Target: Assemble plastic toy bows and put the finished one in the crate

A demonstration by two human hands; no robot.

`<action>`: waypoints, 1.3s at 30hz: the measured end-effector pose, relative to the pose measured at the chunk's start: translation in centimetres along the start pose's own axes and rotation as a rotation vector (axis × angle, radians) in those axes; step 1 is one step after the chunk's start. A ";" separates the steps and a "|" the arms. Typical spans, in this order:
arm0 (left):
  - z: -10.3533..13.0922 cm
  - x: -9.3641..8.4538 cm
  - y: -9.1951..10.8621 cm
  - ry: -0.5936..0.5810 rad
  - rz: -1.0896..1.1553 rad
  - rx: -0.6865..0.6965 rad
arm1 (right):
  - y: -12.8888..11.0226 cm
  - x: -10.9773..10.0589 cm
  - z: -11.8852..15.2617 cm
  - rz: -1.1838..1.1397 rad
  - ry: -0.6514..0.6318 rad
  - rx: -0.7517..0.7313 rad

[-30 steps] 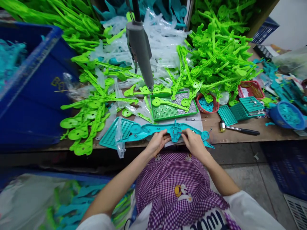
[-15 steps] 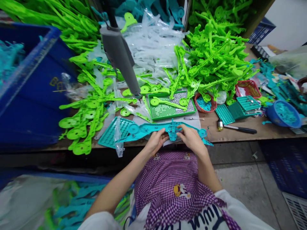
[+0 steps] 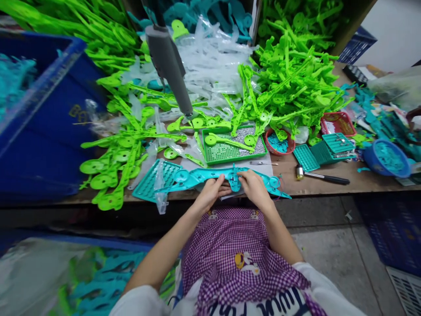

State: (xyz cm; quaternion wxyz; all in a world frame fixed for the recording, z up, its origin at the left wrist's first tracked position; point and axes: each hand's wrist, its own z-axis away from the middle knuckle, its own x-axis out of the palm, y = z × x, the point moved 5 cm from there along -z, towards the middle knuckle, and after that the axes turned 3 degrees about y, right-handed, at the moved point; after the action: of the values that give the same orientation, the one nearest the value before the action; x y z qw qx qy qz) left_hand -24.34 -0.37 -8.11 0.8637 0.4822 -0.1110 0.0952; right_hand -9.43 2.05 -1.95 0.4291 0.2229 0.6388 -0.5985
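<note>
A long teal plastic part (image 3: 200, 175), with a round disc near each end and a raised crosspiece at its middle, lies level along the table's front edge. My left hand (image 3: 212, 191) grips its lower edge just left of the crosspiece, thumb on top and fingers underneath. On the other side, my right hand (image 3: 252, 185) is closed at the crosspiece, its fingertips pressed on the part. Whether those fingertips pinch anything small cannot be seen. Thin wires show by the part's right end. A teal ribbed tray (image 3: 148, 186) lies partly under the left end.
A grey electric screwdriver (image 3: 171, 72) hangs above. Behind the part stands a green tray of screws (image 3: 210, 154). A screwdriver (image 3: 263, 163), a hammer (image 3: 322, 177), a red basket (image 3: 283, 151) and a blue bowl (image 3: 370, 153) lie rightward. Green parts (image 3: 296, 83) are heaped behind.
The view has shifted slightly. My right fingertips have moved a little at the crosspiece, while both hands stay on the teal part.
</note>
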 end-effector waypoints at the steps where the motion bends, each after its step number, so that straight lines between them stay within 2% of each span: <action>1: 0.3 -0.2 0.0 -0.054 -0.122 -0.016 | 0.2 0.2 -0.1 0.000 -0.001 0.019; 3: 1.1 -0.5 0.4 -0.184 -0.424 0.038 | 0.3 0.8 -0.6 0.008 -0.029 0.052; 4: 1.6 -0.8 1.0 -0.212 -0.578 0.139 | 0.2 1.1 -0.9 0.024 -0.050 0.059; 5: 1.9 -1.0 1.7 -0.195 -0.718 0.285 | 0.0 1.3 -1.1 0.048 -0.071 0.055; 7: 2.2 -1.4 3.5 -0.064 -0.924 0.618 | -0.6 1.6 -1.5 0.108 -0.110 0.023; 8: 2.1 -1.4 4.1 -0.007 -0.996 0.742 | -0.8 1.6 -1.6 0.135 -0.130 0.003; 10: 1.0 -1.2 4.5 -0.007 -1.120 0.843 | -0.9 1.5 -1.5 0.160 -0.157 -0.027; 13: -1.2 -0.9 4.4 -0.122 -1.191 0.827 | 0.1 0.9 -1.0 0.066 -0.143 -0.068; 18: -2.2 -1.0 5.2 -0.298 -1.018 0.746 | 2.3 0.1 -0.4 -0.098 -0.041 -0.082; 20: -2.2 -1.4 5.6 -0.243 -0.934 0.703 | 2.5 -0.1 -0.4 -0.080 -0.019 -0.074; 23: -2.4 -2.4 5.8 -0.029 -0.804 0.613 | 2.6 -0.8 0.0 -0.026 -0.021 -0.086; 25: -2.5 -2.8 5.7 0.052 -0.769 0.574 | 2.8 -1.2 0.5 0.034 -0.034 -0.099; 30: -2.4 -2.6 5.6 0.065 -0.814 0.555 | 2.8 -0.7 1.0 0.124 -0.076 -0.171; 35: -2.1 -2.2 5.7 0.055 -0.794 0.581 | 1.9 -0.1 -0.1 0.260 -0.102 -0.054; 39: -2.0 -2.2 5.8 0.048 -0.803 0.605 | 0.9 -0.5 -1.1 0.328 -0.187 -0.074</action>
State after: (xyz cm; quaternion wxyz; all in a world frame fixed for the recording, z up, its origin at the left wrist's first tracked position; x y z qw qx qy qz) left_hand -27.81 4.19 -5.07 0.6561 0.7133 0.1357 -0.2059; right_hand -8.77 3.39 -2.16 0.5862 0.2515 0.5729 -0.5147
